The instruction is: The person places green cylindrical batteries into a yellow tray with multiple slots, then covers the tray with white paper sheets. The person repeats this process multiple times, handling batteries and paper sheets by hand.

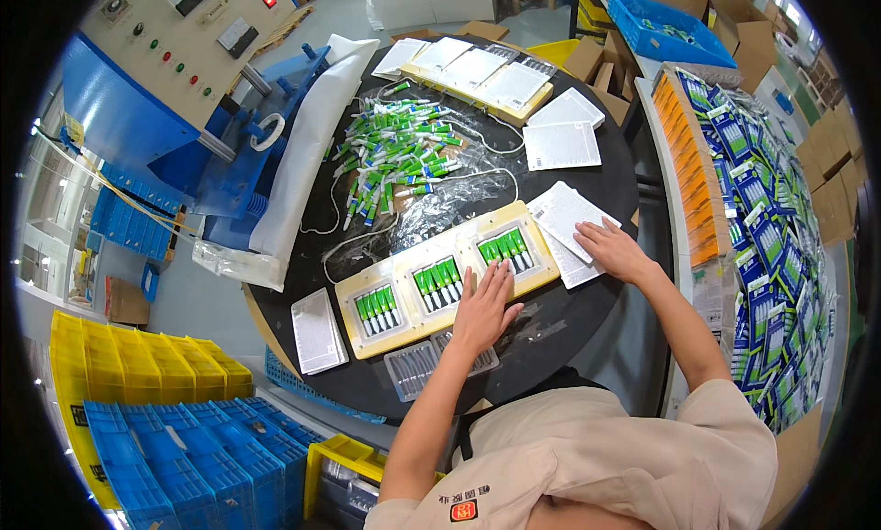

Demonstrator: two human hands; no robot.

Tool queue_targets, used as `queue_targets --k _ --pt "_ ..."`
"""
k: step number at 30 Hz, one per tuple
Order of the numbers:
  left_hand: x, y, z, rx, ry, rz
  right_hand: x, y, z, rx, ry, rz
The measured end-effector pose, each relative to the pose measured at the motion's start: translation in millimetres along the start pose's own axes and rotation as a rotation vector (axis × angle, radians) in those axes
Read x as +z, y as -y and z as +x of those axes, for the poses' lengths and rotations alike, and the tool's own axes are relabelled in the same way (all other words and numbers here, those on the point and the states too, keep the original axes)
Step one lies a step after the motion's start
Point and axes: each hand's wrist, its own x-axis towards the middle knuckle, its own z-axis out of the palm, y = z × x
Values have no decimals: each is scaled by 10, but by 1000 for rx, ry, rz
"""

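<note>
My left hand [485, 310] lies over the front edge of a cream tray [400, 279], fingers stretched out beside its middle and right compartments. Small green tubes with white nozzles and dark tips [439, 285] stand in rows in the tray's three compartments. To the right, my right hand [610, 248] rests with fingers extended on a stack of white printed cards [567, 220]; I see no card lifted in it. Clear plastic blister trays [413, 371] lie partly under my left wrist.
A pile of green, white and blue tubes [395, 154] covers the back of the round black table [578, 323]. Behind it sits another cream tray [523, 105] topped with cards. A blue machine [138, 117] stands left; packed blister cards [766, 218] fill the right side.
</note>
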Motion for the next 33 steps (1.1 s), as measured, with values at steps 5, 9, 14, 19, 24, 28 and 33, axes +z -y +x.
queue_targets --k 5,9,14,19,24,28,33 --pt "54 -34 76 40 -11 12 -258 95 -69 11 -212 38" --pt "94 -36 118 21 7 39 -464 326 -100 92 -450 66" --pt "92 -29 123 31 -47 -44 -660 655 -113 86 -649 55" --pt "-50 144 -72 -203 -127 -209 -742 713 -170 182 -745 159" --pt "-135 167 -235 -221 -123 -177 -683 682 -279 297 -789 312" --pt "-95 56 -63 -59 -86 -79 -576 777 -273 333 -775 399" --pt "-51 106 172 20 47 -31 -498 859 -235 368 -746 420"
